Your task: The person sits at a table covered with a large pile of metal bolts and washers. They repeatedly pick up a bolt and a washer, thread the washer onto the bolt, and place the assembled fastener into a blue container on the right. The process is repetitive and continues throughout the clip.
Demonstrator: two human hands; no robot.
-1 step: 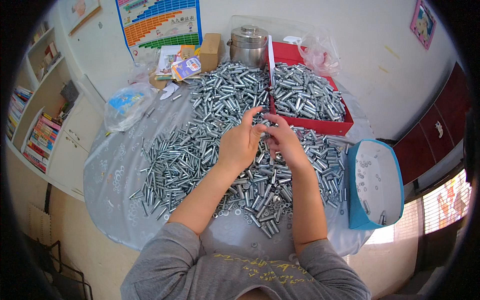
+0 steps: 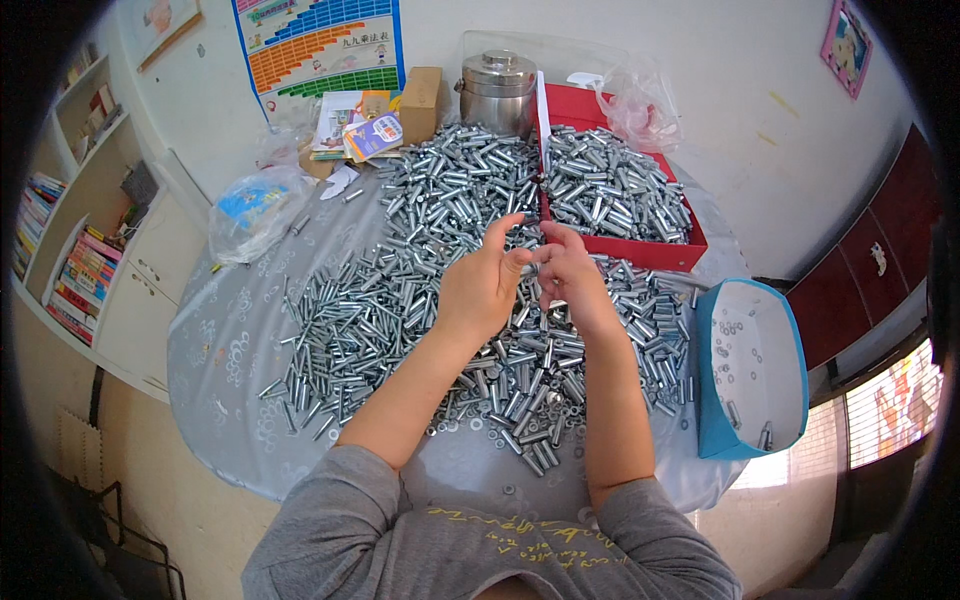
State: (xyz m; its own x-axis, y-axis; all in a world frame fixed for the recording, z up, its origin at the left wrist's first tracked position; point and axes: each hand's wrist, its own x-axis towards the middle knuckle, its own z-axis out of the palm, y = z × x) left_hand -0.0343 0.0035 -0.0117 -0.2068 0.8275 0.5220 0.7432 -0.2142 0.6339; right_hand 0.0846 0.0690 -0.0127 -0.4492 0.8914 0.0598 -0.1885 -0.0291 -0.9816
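My left hand (image 2: pixel 478 290) and my right hand (image 2: pixel 575 280) meet above the pile of metal fasteners (image 2: pixel 400 300). The left index finger and thumb are bent toward the right hand, as if round something small that I cannot make out. Curled beside them, the right fingers touch or nearly touch the left fingertips, and what they pinch is hidden. Beneath both hands lie shiny metal sleeves and cylinders, with slim bolts toward the left. Small washers (image 2: pixel 475 424) are scattered at the pile's near edge.
A red box (image 2: pixel 640 250) full of metal sleeves stands behind my right hand. At the right, a blue fabric bin (image 2: pixel 712 390) holds washers and a few sleeves. A steel pot (image 2: pixel 497 90), cardboard box (image 2: pixel 421 103) and plastic bag (image 2: pixel 255 215) sit along the back and left.
My right hand has turned slightly, and its fingers have shifted a little closer to the left fingertips. The left hand stays in place.
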